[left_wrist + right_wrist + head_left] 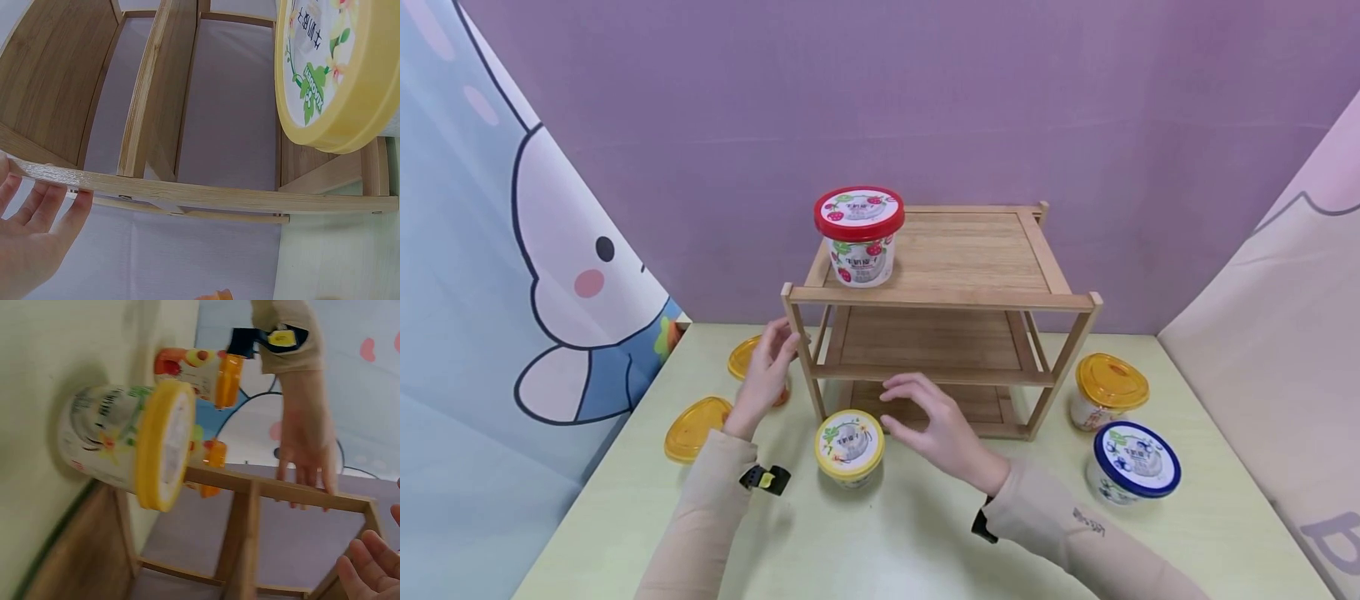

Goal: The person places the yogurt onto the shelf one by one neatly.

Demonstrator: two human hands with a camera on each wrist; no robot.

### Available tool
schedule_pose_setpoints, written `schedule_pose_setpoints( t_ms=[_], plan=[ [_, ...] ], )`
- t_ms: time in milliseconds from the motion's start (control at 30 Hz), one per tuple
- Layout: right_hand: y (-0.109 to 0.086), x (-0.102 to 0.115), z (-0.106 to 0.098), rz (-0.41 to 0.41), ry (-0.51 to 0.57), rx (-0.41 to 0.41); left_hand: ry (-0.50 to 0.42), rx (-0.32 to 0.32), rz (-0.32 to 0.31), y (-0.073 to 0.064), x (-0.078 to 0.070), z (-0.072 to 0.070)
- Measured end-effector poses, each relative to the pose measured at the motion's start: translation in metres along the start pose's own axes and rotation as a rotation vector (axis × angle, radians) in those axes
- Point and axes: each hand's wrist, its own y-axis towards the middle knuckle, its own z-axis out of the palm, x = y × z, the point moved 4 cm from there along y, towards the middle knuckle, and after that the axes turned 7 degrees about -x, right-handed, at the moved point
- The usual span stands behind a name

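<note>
A three-tier wooden shelf stands at the back of the table. My left hand touches its left front post with extended fingertips, as both wrist views show. My right hand hovers before the shelf with loosely bent fingers, thumb and fingertips apart, holding nothing. Just left of it, a white tub with a yellow lid stands upright on the table before the shelf's left front foot. On the top tier, at the left front, sits a white strawberry-printed tub with a red lid.
Right of the shelf stand an orange-lidded cup and a white tub with a blue lid. On the left are two more orange-lidded cups, a nearer cup and a farther cup beside my left hand. Purple cloth hangs behind.
</note>
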Motion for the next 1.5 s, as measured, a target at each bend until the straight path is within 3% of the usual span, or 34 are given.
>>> schedule_pose_setpoints(
  t_ms=[233,500,700,1300,1500],
  plan=[
    [-0.026,-0.017,0.018,0.086,-0.082,0.108,0.002,-0.001,0.007,-0.001,0.000,0.000],
    [-0.048,-0.034,0.036,0.058,-0.159,0.188,0.000,0.010,-0.002,-0.001,0.001,0.000],
    [-0.058,-0.044,0.046,0.179,-0.185,0.309,-0.003,0.006,-0.008,-0.001,0.002,0.000],
    [-0.059,-0.059,0.066,0.369,-0.171,0.461,0.002,-0.014,-0.009,-0.002,0.001,0.000],
    [-0.060,-0.064,0.070,0.390,-0.158,0.467,0.008,-0.010,-0.007,-0.002,0.001,0.000]
  ],
)
